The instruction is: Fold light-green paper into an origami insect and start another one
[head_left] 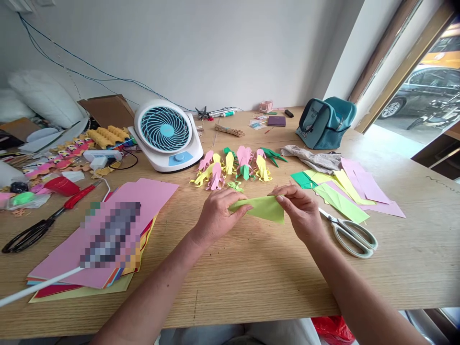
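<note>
A light green sheet of paper (264,208), folded into a long triangle, lies between my two hands just above the wooden table (251,273). My left hand (217,215) pinches its left tip. My right hand (302,211) grips its upper right corner with thumb and fingers. Just beyond my hands stands a cluster of folded paper figures (237,168) in pink, yellow and green.
Grey-handled scissors (354,235) lie right of my right hand, beside cut paper pieces (345,191). A stack of coloured paper (108,235) lies at the left, with red and black scissors (43,223). A white fan (166,134) and a teal bag (325,122) stand farther back.
</note>
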Available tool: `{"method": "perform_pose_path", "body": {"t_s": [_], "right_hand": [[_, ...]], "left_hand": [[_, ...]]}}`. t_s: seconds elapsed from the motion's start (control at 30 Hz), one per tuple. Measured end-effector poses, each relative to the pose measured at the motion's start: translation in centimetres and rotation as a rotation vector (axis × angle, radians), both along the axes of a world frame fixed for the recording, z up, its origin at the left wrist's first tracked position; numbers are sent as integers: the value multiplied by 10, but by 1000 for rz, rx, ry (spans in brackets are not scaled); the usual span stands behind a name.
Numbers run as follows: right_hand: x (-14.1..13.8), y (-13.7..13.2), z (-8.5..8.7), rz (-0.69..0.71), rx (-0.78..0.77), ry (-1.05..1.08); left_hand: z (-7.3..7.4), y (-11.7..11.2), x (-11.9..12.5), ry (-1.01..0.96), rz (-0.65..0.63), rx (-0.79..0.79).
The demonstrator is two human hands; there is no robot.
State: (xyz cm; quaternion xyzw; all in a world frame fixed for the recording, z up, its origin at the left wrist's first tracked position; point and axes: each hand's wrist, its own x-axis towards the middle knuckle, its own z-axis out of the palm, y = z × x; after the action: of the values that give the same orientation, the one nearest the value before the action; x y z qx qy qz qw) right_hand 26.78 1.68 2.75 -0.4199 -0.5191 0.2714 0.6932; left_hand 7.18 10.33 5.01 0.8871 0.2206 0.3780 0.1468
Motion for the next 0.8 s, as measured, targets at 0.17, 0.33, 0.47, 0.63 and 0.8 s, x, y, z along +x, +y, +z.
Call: {"method": "perform_pose_path", "body": {"t_s": [0.17,0.33,0.47,0.63,0.8], "right_hand": [[3,-4,3,-140,143,-111],[4,-5,3,-191,187,-116],[5,-3,2,-193,195,-104],[10,1,0,-175,191,-14],[15,3,-3,-154,164,39]], "left_hand": [[-3,18,-6,-126,109,-242],[2,24,-9,-388,-200,-968],[8,16,-7,-473,-305,-1078],[8,11,-5,-497,-272,-1014],[15,9,-9,-530,-225,-978]]}}
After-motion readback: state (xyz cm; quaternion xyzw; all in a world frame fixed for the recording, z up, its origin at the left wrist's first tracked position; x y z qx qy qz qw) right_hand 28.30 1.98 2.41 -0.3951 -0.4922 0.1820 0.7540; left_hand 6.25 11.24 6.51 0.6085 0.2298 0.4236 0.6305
